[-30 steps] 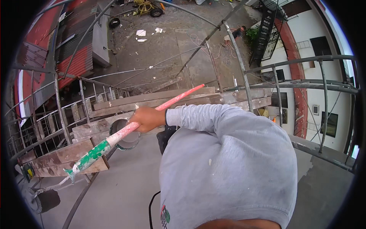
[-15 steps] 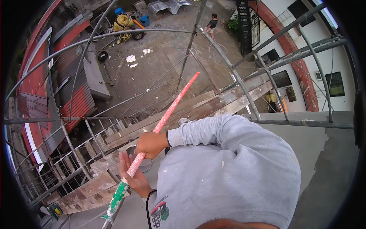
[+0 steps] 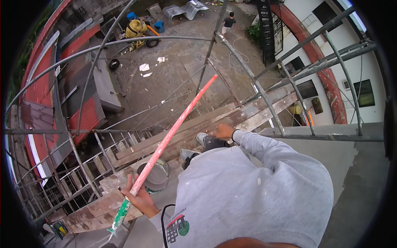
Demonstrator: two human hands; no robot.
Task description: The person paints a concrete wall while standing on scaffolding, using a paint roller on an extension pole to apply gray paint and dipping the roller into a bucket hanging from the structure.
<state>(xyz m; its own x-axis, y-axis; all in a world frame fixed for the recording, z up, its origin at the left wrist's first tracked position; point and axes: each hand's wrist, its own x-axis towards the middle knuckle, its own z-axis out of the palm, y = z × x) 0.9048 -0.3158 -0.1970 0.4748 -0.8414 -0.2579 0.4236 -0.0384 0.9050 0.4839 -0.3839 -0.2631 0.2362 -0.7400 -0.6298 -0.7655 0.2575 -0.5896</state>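
A long red pole [image 3: 169,136], speckled with white, slants from the lower left up toward the middle of the view. Its lower end is a green handle [image 3: 121,215] smeared with white, with a thin metal rod below. My left hand [image 3: 142,201] grips the pole just above the green part. Away from the pole, my right hand [image 3: 224,131] hangs over my leg near my shoes; its fingers are loosely bent and apart, with nothing seen in them. A round bucket [image 3: 166,169] with grey contents stands on the planks beside my left hand, partly behind the pole.
I stand high on scaffold planks [image 3: 244,110] among metal pipes [image 3: 264,97]. A grey wall surface [image 3: 343,165] lies to the right. Far below are a yard, a person [image 3: 228,22], a yellow machine [image 3: 135,29] and red roofing [image 3: 89,118]. A white building [image 3: 349,78] stands at right.
My right hand has let go of the pole and moved right, toward my leg. The left hand now holds the pole alone. The bucket and my shoes have come into clearer sight.
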